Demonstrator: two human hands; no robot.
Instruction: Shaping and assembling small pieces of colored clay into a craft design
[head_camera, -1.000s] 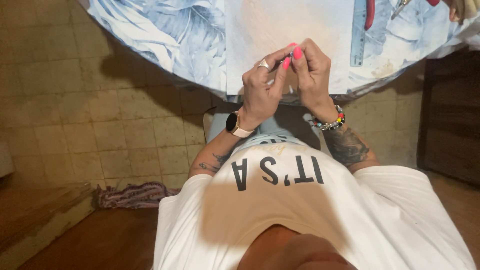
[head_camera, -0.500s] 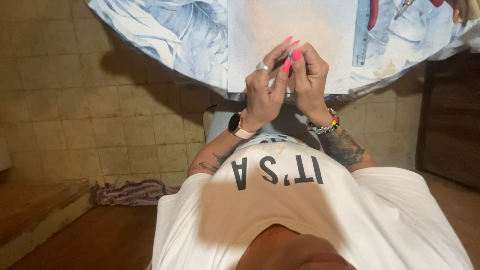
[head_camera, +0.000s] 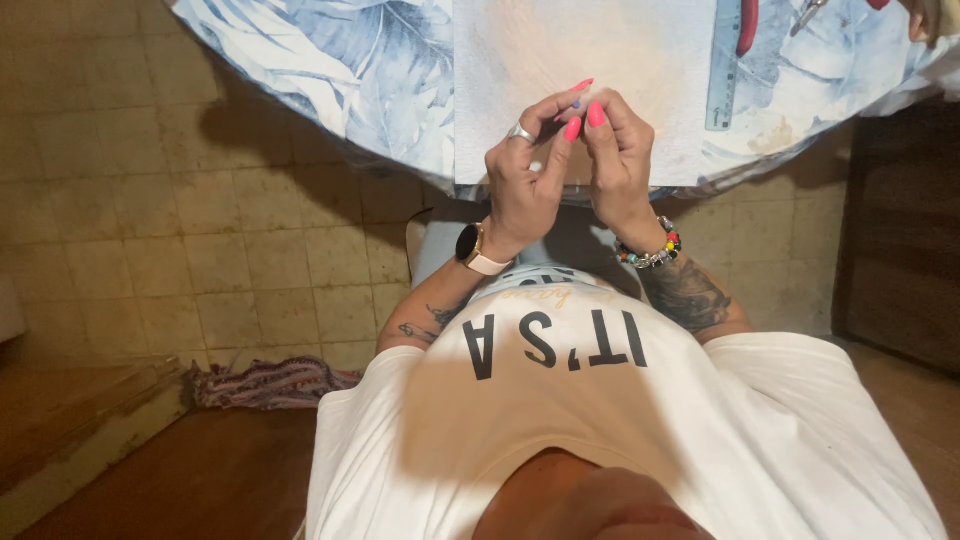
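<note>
Both hands work together over the worktop (head_camera: 330, 70) edge: the left hand (head_camera: 525, 190) and right hand (head_camera: 615, 160) pinch closed on a tiny blue bead (head_camera: 576, 103). It looks like fine threading; next calls for steady fingertips.

The scene is viewed from one head-worn camera, aimed steeply down and close over the left hand (head_camera: 525, 195) and right hand (head_camera: 620, 160) at the table (head_camera: 330, 80) edge

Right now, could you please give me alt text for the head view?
Left hand and right hand meet at the edge of a table, pinching something too small to identify. A ruler lies on the floral cloth.
</note>
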